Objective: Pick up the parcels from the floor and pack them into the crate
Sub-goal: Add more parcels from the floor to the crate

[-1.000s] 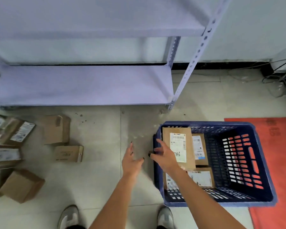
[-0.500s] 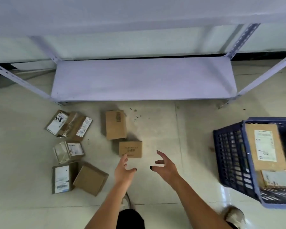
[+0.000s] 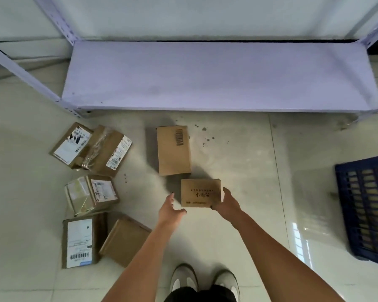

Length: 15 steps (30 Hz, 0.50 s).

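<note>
Gripping the small printed carton's [image 3: 200, 193] right end on the floor, the right hand [image 3: 225, 203] needs help: the open left hand [image 3: 170, 209], just beside it, should clamp the opposite end before carrying it to the blue crate [image 3: 364, 205].

Both arms extended forward and down, forearms bare. Right hand [image 3: 224, 204] grips the right edge of a small box [image 3: 200, 192], thumb on top. Left hand [image 3: 169, 209] just left of it, fingers straight, not touching.

Parcels [image 3: 96, 188] left of crate [image 3: 367, 210]
</note>
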Available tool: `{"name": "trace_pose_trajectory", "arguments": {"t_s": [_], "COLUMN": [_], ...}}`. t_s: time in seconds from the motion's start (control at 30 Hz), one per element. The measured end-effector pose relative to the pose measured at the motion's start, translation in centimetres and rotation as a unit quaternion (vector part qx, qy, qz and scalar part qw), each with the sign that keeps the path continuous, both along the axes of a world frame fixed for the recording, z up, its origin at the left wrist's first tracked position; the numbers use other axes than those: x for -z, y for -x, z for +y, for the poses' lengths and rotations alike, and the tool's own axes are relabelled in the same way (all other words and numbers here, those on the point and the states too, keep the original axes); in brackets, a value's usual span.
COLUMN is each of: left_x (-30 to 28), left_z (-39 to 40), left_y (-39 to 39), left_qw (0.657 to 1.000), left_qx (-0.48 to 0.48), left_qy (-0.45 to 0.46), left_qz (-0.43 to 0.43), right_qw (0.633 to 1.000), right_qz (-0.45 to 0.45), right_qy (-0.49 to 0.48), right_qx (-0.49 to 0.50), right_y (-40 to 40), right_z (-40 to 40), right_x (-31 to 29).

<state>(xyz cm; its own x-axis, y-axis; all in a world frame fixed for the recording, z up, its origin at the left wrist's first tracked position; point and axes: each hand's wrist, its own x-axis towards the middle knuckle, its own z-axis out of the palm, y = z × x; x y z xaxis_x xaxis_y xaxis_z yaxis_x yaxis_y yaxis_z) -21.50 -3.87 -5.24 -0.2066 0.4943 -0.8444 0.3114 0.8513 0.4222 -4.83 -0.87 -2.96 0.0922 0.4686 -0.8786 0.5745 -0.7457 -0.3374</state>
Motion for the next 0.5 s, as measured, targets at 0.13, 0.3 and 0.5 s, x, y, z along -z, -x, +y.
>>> {"name": "trace_pose_trajectory", "arguments": {"t_s": [0.13,0.3,0.5], "left_x": [3.4,1.3,-9.1], "left_z": [1.1,0.5,-0.2], "left_y": [-0.6,-1.6,-3.6], "left_qw": [0.999,0.997,0.991], "left_qx": [0.010,-0.048,-0.106], "left_qy": [0.029,0.031,0.005], "left_qz": [-0.025,-0.050,-0.082], "right_qw": [0.997,0.993,0.985], "right_qz": [0.018,0.027,0.049], "right_qy": [0.037,0.005,-0.012], "right_qx": [0.068,0.116,0.167], "right_y": [0.6,0.2,-2.2], "right_z": [1.1,0.8,0.0], "right_x": [3.3,1.1,-8.7]}}
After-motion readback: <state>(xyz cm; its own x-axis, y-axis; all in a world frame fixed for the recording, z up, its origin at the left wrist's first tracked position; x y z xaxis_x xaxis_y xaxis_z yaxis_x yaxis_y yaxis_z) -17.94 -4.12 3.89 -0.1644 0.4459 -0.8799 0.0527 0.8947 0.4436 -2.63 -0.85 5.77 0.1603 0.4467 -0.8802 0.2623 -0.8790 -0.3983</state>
